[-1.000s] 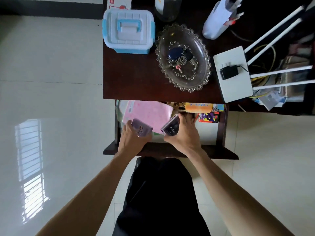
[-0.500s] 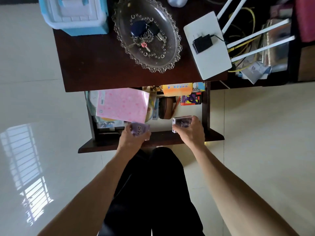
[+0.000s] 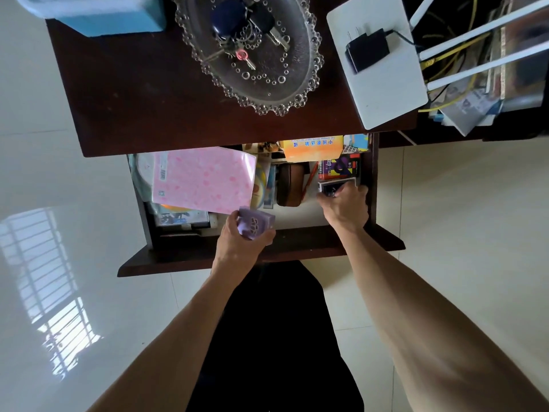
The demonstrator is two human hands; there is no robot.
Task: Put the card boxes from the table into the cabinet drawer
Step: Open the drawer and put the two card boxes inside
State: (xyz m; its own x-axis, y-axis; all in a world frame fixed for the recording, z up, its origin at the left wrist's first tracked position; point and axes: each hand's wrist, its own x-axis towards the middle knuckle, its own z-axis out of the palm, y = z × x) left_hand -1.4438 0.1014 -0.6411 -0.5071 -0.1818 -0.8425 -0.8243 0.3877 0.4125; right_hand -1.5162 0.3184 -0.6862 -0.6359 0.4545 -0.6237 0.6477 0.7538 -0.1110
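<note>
At the left of the open drawer a pink sheet lay across the clutter, which seemed to be why the left hand waited over the drawer's near edge rather than reaching in there. Its fingers were wrapped closed around the purple card box, holding it tilted and clear of the drawer floor, the forearm rising straight from the body. Further right, a bare pale strip of drawer bottom offered room, and the right hand had gone deeper, wrist bent down and fingers curled over the dark card box, pressing it just beside a red and purple packet near the right wall. Whether that box already rested on the bottom could not be told. No card boxes showed on the table above.
</note>
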